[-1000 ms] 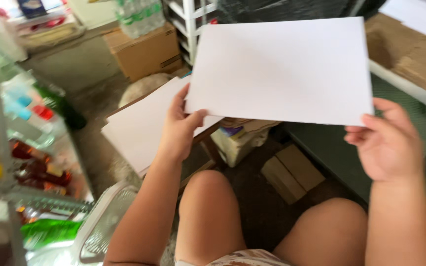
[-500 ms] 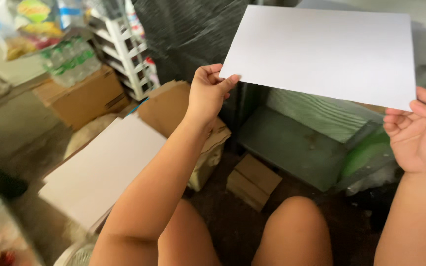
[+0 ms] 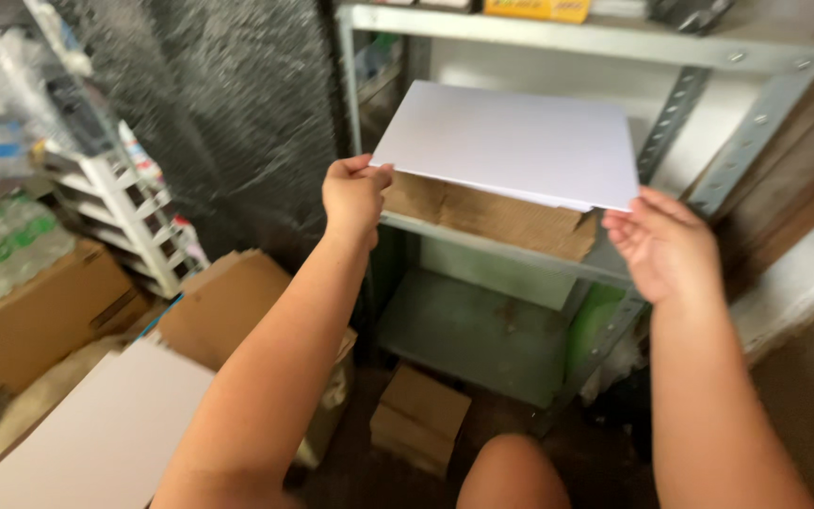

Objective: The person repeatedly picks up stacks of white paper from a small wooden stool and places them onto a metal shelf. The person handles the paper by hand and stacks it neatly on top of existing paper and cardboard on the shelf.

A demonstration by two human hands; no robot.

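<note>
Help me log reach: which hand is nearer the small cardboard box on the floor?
Left. The left hand is above the small cardboard box; the right hand is farther right.

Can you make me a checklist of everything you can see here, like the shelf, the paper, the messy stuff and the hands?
Surface: grey metal shelf, brown cardboard lying on it.
Job's things: white sheet, held flat above the cardboard.
Clutter: small box on the floor; stack of white sheets lower left.
Hands: left hand grips the sheet's left corner; right hand holds its right edge.
Cables: nothing seen.
Surroundings: white rack, bottled water pack, big cardboard box.
</note>
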